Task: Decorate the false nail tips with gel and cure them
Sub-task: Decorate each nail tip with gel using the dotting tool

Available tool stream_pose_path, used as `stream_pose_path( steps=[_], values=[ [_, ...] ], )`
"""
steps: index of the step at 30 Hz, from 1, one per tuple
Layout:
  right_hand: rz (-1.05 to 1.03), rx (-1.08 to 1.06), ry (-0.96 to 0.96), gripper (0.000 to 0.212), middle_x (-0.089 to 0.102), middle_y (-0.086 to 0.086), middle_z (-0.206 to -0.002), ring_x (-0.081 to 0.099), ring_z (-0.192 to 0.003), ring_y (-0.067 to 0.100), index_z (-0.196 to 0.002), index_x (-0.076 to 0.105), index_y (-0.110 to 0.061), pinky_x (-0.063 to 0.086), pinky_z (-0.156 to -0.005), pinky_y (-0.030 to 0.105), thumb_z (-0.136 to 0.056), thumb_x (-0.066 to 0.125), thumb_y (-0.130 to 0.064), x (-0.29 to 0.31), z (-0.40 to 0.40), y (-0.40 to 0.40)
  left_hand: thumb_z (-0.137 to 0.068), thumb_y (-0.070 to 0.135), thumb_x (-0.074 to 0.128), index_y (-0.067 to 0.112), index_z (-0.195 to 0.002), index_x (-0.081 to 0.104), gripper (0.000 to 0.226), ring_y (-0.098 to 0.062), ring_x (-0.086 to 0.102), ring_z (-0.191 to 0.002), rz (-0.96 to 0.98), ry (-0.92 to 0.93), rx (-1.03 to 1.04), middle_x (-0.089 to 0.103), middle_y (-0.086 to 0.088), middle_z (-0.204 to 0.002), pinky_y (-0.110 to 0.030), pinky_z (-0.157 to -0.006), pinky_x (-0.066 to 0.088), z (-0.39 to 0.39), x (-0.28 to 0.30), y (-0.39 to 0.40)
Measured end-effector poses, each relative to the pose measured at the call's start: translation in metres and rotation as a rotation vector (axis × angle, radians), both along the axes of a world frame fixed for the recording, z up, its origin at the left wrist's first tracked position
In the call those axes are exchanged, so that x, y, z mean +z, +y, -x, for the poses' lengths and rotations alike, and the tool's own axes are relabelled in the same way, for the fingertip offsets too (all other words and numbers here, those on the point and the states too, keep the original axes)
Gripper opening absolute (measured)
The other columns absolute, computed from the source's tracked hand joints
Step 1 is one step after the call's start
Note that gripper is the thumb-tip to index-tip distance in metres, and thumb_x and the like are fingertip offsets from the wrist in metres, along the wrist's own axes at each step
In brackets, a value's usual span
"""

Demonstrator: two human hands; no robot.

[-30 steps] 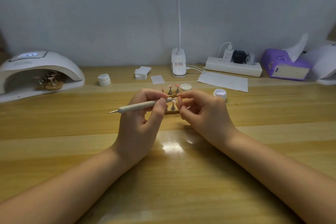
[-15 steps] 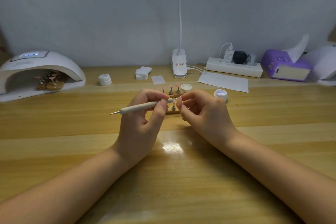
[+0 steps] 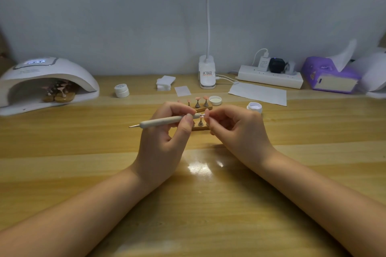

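I see my left hand (image 3: 160,144) gripping a grey dotting pen (image 3: 165,120) between thumb and fingers, its metal point aimed left and its other end meeting the right hand (image 3: 240,131) at centre. My right hand pinches a pink false nail tip (image 3: 206,113) at its fingertips, raised just above the nearer wooden nail stand (image 3: 201,127); a second stand (image 3: 201,108) with pink tips sits just behind. An open gel jar (image 3: 254,107) and its lid (image 3: 215,100) lie near on the desk (image 3: 198,204), with a closed jar (image 3: 121,90) further left. At far left the curing lamp (image 3: 47,83) shelters more stands of tips. A power strip (image 3: 270,79) and purple tissue box (image 3: 330,78) line the back.
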State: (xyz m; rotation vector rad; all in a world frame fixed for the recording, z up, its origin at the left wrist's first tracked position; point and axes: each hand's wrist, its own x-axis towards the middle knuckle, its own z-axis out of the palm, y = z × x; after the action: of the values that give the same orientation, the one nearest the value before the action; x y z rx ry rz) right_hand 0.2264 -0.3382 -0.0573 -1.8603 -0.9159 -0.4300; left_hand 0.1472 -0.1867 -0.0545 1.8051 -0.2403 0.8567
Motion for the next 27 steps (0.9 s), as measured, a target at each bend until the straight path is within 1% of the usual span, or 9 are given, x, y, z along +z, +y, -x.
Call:
stream_pose_path(
  steps=[5,10,15,18,21,24,27],
  values=[
    [-0.009,-0.001,-0.011,0.01,0.071,0.001,-0.077,0.067,-0.067,0.017,-0.093,0.075,-0.006,0.055,-0.064,0.04,-0.088,0.069,-0.014,-0.0014,-0.0006,0.0001,-0.086,0.032,0.054,0.024,-0.093,0.061,0.012,-0.018,0.064,-0.083,-0.003,0.009,0.003,0.066,0.0,-0.087,-0.038,-0.075,0.055,-0.0005,-0.0003,0.0],
    [-0.01,0.006,-0.019,0.009,0.071,0.001,-0.077,0.067,-0.068,0.017,-0.094,0.075,-0.007,0.055,-0.063,0.041,-0.087,0.07,-0.011,-0.0024,-0.002,0.0006,-0.087,0.033,0.054,0.027,-0.094,0.06,0.011,-0.018,0.064,-0.084,-0.02,0.019,-0.009,0.065,0.005,-0.087,-0.035,-0.075,0.055,-0.0005,-0.0007,0.0007],
    [-0.014,0.009,-0.026,0.011,0.071,0.002,-0.077,0.067,-0.068,0.017,-0.094,0.074,-0.006,0.055,-0.063,0.041,-0.088,0.069,-0.014,-0.0029,-0.0022,0.0005,-0.087,0.032,0.054,0.027,-0.094,0.06,0.011,-0.015,0.064,-0.083,-0.003,0.023,-0.015,0.066,0.002,-0.085,-0.034,-0.075,0.055,-0.0013,-0.0013,0.001],
    [-0.005,0.01,-0.027,0.011,0.071,0.002,-0.078,0.067,-0.068,0.017,-0.095,0.074,-0.006,0.055,-0.064,0.04,-0.088,0.069,-0.014,-0.0029,-0.0021,0.0005,-0.087,0.033,0.054,0.027,-0.094,0.06,0.011,-0.016,0.064,-0.083,-0.007,0.031,-0.017,0.066,0.002,-0.086,-0.036,-0.075,0.055,-0.0011,-0.0013,0.0013],
    [-0.009,0.008,-0.031,0.011,0.071,0.001,-0.078,0.067,-0.068,0.016,-0.095,0.074,-0.006,0.055,-0.064,0.04,-0.088,0.069,-0.013,-0.0029,-0.002,0.0,-0.089,0.026,0.057,0.027,-0.094,0.06,0.006,-0.017,0.064,-0.083,-0.015,0.032,-0.019,0.066,0.001,-0.086,-0.037,-0.075,0.055,-0.0012,-0.0014,0.0011],
    [-0.004,0.011,-0.034,0.011,0.071,0.001,-0.078,0.067,-0.068,0.016,-0.096,0.074,-0.006,0.055,-0.064,0.039,-0.088,0.069,-0.013,-0.0027,-0.0017,0.0,-0.09,0.018,0.056,0.026,-0.094,0.06,0.01,-0.018,0.064,-0.083,-0.011,0.033,-0.011,0.066,0.001,-0.086,-0.036,-0.074,0.055,-0.001,-0.0013,0.0009],
    [-0.009,0.009,-0.035,0.011,0.071,0.001,-0.078,0.067,-0.068,0.016,-0.095,0.075,-0.007,0.055,-0.064,0.04,-0.088,0.069,-0.013,-0.0024,-0.0014,0.0005,-0.089,0.026,0.057,0.026,-0.094,0.06,0.006,-0.016,0.064,-0.083,-0.012,0.032,-0.02,0.066,0.001,-0.086,-0.033,-0.074,0.054,-0.0005,-0.0009,0.0006]
  ],
)
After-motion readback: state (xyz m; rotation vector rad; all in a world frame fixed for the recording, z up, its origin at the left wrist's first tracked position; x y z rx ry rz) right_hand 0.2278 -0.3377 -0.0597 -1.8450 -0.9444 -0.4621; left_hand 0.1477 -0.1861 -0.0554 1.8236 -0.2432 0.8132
